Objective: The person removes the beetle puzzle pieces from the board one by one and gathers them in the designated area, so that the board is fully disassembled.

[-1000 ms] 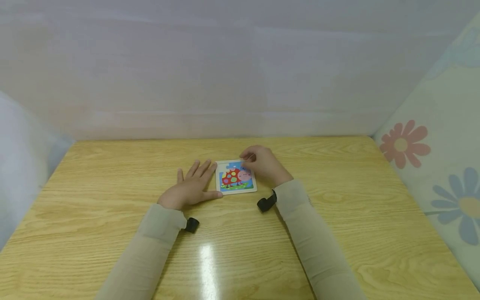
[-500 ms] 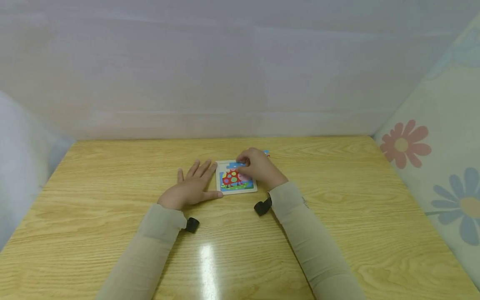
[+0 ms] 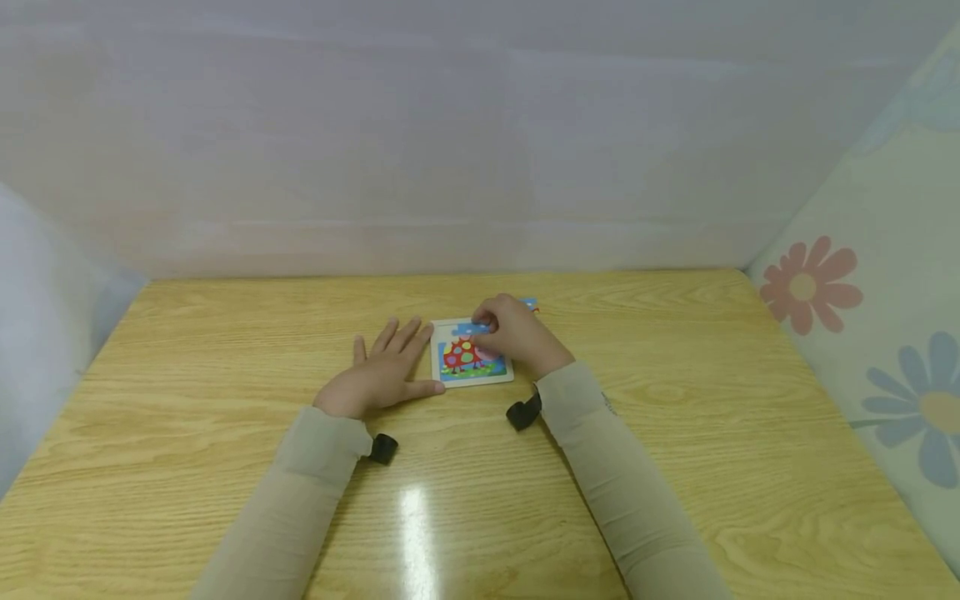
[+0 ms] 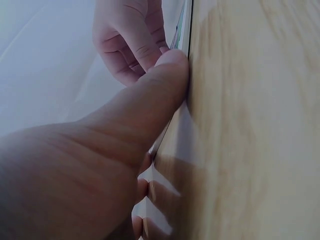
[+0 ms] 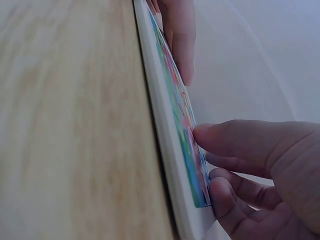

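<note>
A small square jigsaw puzzle point(image 3: 467, 357) in a pale frame lies on the table, showing a pink face and a red spotted body. A whitish gap shows at its upper left. Spread flat on the table, my left hand point(image 3: 375, 379) touches the frame's left side with its thumb and a fingertip. My right hand point(image 3: 521, 335) has curled fingers over the upper right, thumb and fingertips pinching at a puzzle piece point(image 5: 192, 142), largely covered by the hand. Behind that hand a loose blue and red puzzle piece point(image 3: 531, 304) peeks out.
The wooden table point(image 3: 660, 467) ends at a pale wall point(image 3: 450, 167) behind. To the right stands a panel with flower prints point(image 3: 802, 287). Black wrist straps point(image 3: 523, 412) sit at both cuffs.
My right hand has moved slightly left and down over the puzzle, uncovering the loose piece behind it. Over the last half second it has barely moved. My left hand stays in place.
</note>
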A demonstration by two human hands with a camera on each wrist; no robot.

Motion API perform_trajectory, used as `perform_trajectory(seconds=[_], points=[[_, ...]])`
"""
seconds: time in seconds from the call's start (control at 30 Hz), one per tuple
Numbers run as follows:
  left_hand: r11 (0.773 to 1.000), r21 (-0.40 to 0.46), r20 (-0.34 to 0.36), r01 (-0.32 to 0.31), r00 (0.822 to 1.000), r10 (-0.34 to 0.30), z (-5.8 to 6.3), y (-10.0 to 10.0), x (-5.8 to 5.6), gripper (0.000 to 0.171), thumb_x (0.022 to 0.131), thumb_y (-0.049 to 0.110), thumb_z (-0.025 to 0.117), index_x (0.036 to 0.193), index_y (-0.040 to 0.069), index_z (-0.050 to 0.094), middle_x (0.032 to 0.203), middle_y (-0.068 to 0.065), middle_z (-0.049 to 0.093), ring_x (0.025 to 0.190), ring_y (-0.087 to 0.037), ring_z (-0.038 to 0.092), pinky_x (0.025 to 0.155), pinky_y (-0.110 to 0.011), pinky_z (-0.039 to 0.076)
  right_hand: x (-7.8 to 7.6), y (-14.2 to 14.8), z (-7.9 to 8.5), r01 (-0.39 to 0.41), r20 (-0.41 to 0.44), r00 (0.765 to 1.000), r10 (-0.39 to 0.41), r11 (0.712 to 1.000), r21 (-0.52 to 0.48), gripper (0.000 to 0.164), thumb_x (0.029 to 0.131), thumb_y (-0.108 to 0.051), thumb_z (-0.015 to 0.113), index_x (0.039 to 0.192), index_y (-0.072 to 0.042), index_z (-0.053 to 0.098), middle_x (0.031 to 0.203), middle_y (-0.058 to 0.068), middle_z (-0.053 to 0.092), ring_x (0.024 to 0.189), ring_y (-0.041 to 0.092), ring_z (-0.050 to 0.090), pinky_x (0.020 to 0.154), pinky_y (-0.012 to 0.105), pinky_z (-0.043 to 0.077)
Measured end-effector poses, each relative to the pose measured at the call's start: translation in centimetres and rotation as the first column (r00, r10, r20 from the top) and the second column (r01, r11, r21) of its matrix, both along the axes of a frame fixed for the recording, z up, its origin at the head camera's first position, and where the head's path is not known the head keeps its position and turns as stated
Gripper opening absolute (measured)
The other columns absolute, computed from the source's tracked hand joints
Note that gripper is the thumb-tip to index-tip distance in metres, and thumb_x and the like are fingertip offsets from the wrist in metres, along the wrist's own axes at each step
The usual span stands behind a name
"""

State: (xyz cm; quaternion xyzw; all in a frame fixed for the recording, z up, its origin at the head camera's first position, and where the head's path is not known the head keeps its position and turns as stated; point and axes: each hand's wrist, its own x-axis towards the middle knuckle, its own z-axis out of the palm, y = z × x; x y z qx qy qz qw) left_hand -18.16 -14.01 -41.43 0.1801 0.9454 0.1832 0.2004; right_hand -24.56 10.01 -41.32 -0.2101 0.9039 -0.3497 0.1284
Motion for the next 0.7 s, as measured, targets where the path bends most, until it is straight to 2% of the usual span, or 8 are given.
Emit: perform_trajectory(seconds=[0.17, 0.37, 0.7], points=[[1.0, -0.012, 0.0, 0.0, 1.0, 0.0, -0.1, -0.04, -0.09, 0.102, 0.094, 0.066, 0.057, 0.165, 0.016, 0.003, 0.171, -0.01, -0.005, 0.153, -0.04, -0.013, 0.109, -0.077, -0.01, -0.01, -0.2, 0.04, 0.001, 0.009, 1.0, -0.001, 1.0, 0.017, 0.019, 0.093, -0.017, 0.075, 0.106, -0.004, 0.072, 0.106, 0.008, 0.058, 0.091, 0.022, 0.055, 0.08, 0.031, 0.051], [1.0, -0.015, 0.003, -0.005, 1.0, 0.005, -0.18, 0.05, -0.22, 0.102, 0.094, 0.067, 0.057, 0.165, 0.016, 0.005, 0.171, -0.011, -0.004, 0.153, -0.04, -0.014, 0.109, -0.078, -0.01, -0.05, -0.35, 0.25, 0.014, 0.008, 1.0, -0.014, 0.999, 0.046, 0.028, 0.093, -0.019, 0.075, 0.115, -0.002, 0.07, 0.106, 0.008, 0.058, 0.095, 0.022, 0.055, 0.085, 0.033, 0.051], [1.0, -0.013, 0.0, -0.01, 1.0, 0.01, -0.06, 0.09, -0.18, 0.102, 0.093, 0.066, 0.058, 0.165, 0.016, 0.007, 0.171, -0.011, -0.004, 0.153, -0.041, -0.013, 0.108, -0.078, -0.01, 0.22, -0.62, 0.64, 0.012, -0.041, 0.999, -0.008, 0.994, 0.108, 0.03, 0.093, -0.021, 0.076, 0.115, -0.002, 0.069, 0.107, 0.009, 0.059, 0.098, 0.023, 0.055, 0.09, 0.037, 0.05]])
